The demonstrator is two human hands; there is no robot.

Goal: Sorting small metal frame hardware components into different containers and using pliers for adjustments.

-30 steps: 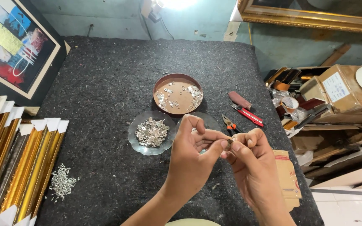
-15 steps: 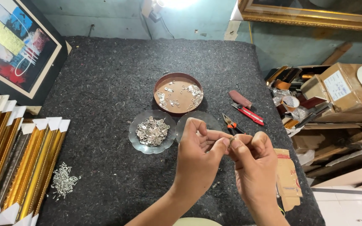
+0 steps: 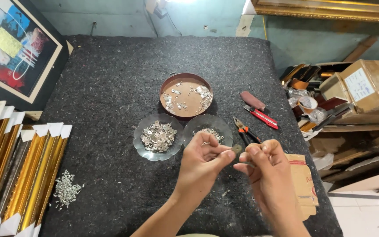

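Note:
My left hand [image 3: 205, 160] and my right hand [image 3: 266, 169] meet over the dark felt table [image 3: 110, 87], both pinching one small metal hanger piece [image 3: 237, 149] between the fingertips. Just beyond the hands lie two clear glass dishes: the left dish [image 3: 158, 137] is piled with small silver metal pieces, the right dish [image 3: 208, 130] holds fewer and is partly hidden by my left hand. A round brown tin lid [image 3: 186, 95] with scattered silver parts sits behind them.
Pliers [image 3: 244, 134] and a red utility knife [image 3: 260, 116] lie right of the dishes. A small cardboard box [image 3: 303, 184] sits under my right hand. Gold frame mouldings [image 3: 18, 175] and a pile of screws [image 3: 66, 192] lie at left. A framed painting [image 3: 9, 52] leans far left. Clutter fills the right side.
Both hands have stayed together over the table, shifting slightly right and nearer while working the small metal piece between the fingertips.

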